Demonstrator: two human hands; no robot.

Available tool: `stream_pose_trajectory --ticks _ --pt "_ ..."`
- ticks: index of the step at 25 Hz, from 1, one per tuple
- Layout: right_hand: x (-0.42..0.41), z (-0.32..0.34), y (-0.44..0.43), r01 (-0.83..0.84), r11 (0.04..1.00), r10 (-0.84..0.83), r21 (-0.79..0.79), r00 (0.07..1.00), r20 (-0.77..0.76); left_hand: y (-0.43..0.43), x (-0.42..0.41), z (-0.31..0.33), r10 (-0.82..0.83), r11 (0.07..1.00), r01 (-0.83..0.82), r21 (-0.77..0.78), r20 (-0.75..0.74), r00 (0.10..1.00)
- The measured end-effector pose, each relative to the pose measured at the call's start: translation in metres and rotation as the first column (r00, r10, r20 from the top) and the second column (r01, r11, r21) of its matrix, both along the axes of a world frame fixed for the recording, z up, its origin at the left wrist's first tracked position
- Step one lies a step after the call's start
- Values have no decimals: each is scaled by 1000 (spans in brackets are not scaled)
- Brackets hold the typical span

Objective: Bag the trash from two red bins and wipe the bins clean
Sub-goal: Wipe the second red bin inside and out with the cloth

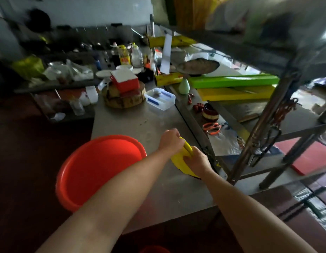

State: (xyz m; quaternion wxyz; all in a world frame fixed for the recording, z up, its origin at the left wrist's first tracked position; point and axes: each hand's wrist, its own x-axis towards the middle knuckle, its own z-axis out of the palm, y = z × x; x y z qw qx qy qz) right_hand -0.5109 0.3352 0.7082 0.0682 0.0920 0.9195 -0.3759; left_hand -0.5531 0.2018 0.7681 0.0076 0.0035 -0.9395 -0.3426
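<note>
We note a red bin [96, 170] at the left of the steel table [122, 121], its near side overhanging the table edge. Right of it, the left hand [170, 141] pinches the upper fold of a yellow sheet [177, 158]; whether this is cloth or bag we cannot tell. The right hand [196, 160] grips the same sheet just beside it, low over the table. Orange scissors [212, 128] lie on the shelf further right.
</note>
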Motion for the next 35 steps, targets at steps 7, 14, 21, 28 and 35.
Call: stream_pose_trajectory --ticks 7,14,21,28,35 --pt "-15 77 -35 -151 971 190 183 956 -221 -84 9 94 40 999 -40 3 -135 990" --pt "21 80 -118 -358 848 495 390 798 -344 -213 66 71 134 990 -127 55 -151 979" --pt "111 26 -190 -496 603 745 625 631 -218 -292 152 -12 132 991 -128 49 -92 987" --pt "162 6 -245 -541 494 779 680 624 -69 -335 192 -55 21 1000 -21 -1 16 1000" --pt "171 1 -269 -587 533 759 610 650 -37 -363 209 -84 -168 970 180 -164 85 982"
